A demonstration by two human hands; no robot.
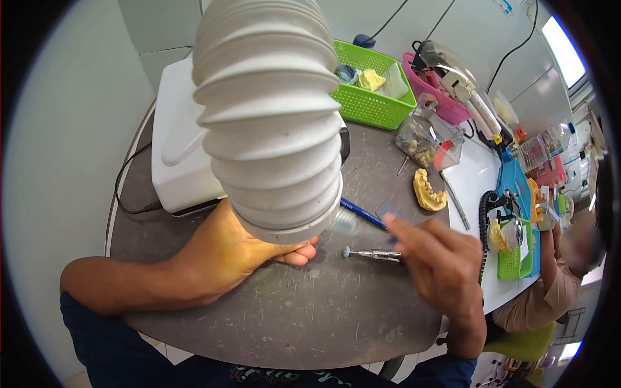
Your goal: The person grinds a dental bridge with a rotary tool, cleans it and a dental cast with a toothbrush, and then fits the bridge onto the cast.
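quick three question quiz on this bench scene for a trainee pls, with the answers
1. Which hand is nearer the silver handpiece?
2. True or false: the white ribbed hose hides part of the left hand in this view.
3. The tip of the handpiece is: a) red b) teal c) black

Key: 1. the right hand; 2. true; 3. b

Lettering in view, none of it legible.
Pale marking on the blue pencil (363,213) is too small; green-and-pink print (278,376) on the dark shirt (200,376) is cut by the picture's lower edge.
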